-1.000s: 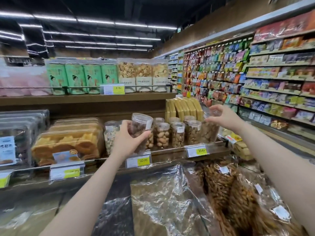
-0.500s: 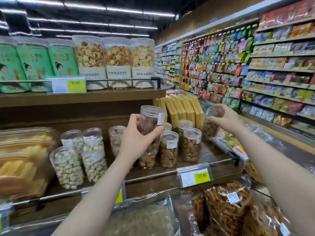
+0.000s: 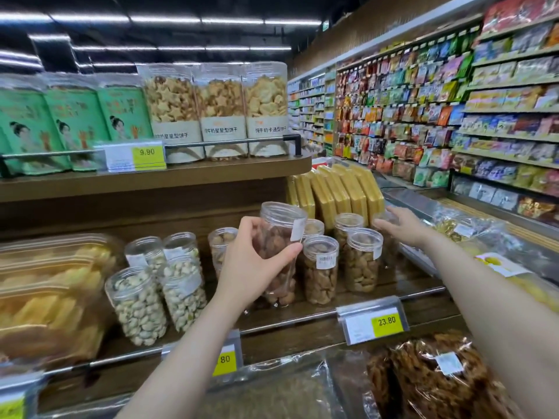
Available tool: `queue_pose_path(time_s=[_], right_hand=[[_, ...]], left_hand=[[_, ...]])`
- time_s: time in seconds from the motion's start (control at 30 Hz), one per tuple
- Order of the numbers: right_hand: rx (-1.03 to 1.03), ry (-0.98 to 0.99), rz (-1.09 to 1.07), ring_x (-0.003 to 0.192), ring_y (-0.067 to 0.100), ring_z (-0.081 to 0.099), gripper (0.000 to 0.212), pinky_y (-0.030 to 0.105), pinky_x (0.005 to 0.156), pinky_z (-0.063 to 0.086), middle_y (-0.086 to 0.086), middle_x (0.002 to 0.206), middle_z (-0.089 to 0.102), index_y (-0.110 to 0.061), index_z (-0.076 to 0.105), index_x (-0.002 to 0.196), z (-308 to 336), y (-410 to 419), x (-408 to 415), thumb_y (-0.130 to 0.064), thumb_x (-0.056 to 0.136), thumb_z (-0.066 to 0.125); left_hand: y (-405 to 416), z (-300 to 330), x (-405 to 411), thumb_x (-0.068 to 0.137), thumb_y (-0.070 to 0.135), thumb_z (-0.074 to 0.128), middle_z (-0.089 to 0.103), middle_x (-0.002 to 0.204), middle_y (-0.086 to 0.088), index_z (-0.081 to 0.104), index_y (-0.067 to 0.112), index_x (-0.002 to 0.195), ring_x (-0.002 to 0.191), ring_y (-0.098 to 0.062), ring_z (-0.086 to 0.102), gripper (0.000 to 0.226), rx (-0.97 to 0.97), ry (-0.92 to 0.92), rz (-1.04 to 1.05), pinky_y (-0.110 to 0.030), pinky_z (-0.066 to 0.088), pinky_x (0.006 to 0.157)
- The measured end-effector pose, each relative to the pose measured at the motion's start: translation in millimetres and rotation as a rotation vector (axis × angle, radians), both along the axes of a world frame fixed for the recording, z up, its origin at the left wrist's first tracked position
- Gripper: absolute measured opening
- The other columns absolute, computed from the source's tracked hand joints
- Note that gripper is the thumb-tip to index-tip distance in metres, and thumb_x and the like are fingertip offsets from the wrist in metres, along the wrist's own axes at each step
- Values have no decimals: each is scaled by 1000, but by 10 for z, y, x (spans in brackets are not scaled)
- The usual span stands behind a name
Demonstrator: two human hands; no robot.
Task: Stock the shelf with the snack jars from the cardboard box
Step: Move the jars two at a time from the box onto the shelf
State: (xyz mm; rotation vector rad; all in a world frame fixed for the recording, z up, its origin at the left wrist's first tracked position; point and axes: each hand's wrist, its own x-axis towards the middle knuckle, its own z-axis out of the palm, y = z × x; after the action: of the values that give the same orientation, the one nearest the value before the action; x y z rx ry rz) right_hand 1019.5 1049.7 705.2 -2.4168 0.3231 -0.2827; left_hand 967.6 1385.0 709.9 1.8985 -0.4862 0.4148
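My left hand (image 3: 252,264) is shut on a clear snack jar (image 3: 282,237) of brown nuts, held tilted just above the front of the wooden middle shelf (image 3: 393,302). My right hand (image 3: 403,226) reaches to the row's right end. Its fingers lie over the lid of a second snack jar (image 3: 390,249), which stands on the shelf, blurred and partly hidden. Between my hands stand two brown-snack jars (image 3: 320,270) (image 3: 361,260), with more behind them. Pale-nut jars (image 3: 137,303) stand to the left. No cardboard box is in view.
Above is an upper shelf (image 3: 151,179) with green packs and biscuit tubs. Yellow packs (image 3: 335,192) stand behind the jars. Trays of snacks (image 3: 51,294) fill the far left. Bagged snacks (image 3: 429,382) lie below, past the price tag (image 3: 373,323). Stocked aisle shelves (image 3: 453,116) run along the right.
The view moved closer to the shelf. My right hand carried its jar down to the row's right end, where it now stands. My left hand still holds its jar near the shelf front.
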Motion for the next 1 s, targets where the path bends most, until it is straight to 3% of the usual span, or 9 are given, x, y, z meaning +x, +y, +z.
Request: queue_pose_path(time_s=[0.1, 0.23, 0.4, 0.5, 0.6, 0.73, 0.93, 1.0], right_hand=[[-58, -153, -1, 139, 25, 28, 66, 40, 112, 24, 11, 151, 30, -11, 30, 144, 275, 170, -156, -45, 91, 51], [-17, -357, 113, 123, 19, 45, 51, 34, 100, 35, 4, 137, 47, -16, 45, 134, 773, 797, -698, -42, 91, 51], [-24, -73, 423, 109, 16, 56, 46, 30, 85, 50, -5, 119, 56, -24, 55, 120, 952, 1675, -1371, -54, 85, 52], [-23, -53, 379, 101, 17, 57, 61, 30, 71, 54, -1, 114, 54, -21, 48, 124, 813, 1999, -1524, -58, 78, 61], [-64, -100, 277, 88, 14, 53, 61, 22, 57, 40, -3, 98, 51, -18, 47, 118, 700, 2091, -1587, -56, 75, 65], [-63, -65, 253, 82, 16, 56, 60, 26, 58, 44, -1, 99, 54, -19, 47, 114, 660, 1914, -1631, -54, 71, 70], [-162, -64, 72, 94, 19, 50, 62, 28, 66, 41, -4, 100, 53, -19, 47, 120, 862, 1142, -1607, -54, 73, 69], [-212, -94, -12, 101, 23, 52, 64, 33, 77, 44, 2, 114, 56, -18, 46, 122, 896, 838, -1483, -54, 73, 68]], left_hand=[[54, 42, -70, 60, 58, 74, 65, 96, 17, 49, 31, 101, 91, 3, 61, 55, 28, 4, 14, -24, 50, 79], [71, 100, -294, 58, 63, 73, 65, 92, 17, 47, 31, 98, 89, -2, 61, 57, 49, 5, 51, -34, 52, 80], [29, 114, -690, 59, 69, 69, 60, 82, 13, 39, 30, 92, 78, -9, 61, 60, 140, -32, 159, -32, 46, 64], [6, 62, -862, 58, 75, 64, 59, 82, 7, 35, 26, 89, 79, -21, 61, 65, 219, -33, 207, -36, 48, 64], [21, -1, -941, 57, 77, 61, 60, 89, 2, 34, 26, 91, 84, -24, 62, 67, 274, -21, 165, -40, 52, 70], [45, -80, -850, 71, 72, 54, 61, 91, 7, 40, 27, 98, 84, -18, 61, 54, 363, -36, 8, -41, 52, 72], [-25, -78, -508, 89, 52, 46, 57, 110, 3, 48, 23, 118, 104, -18, 52, 41, 554, -225, 46, -35, 46, 82], [-49, -128, -363, 89, 47, 49, 55, 117, 2, 48, 22, 122, 110, -17, 49, 41, 612, -269, 64, -33, 43, 87]])
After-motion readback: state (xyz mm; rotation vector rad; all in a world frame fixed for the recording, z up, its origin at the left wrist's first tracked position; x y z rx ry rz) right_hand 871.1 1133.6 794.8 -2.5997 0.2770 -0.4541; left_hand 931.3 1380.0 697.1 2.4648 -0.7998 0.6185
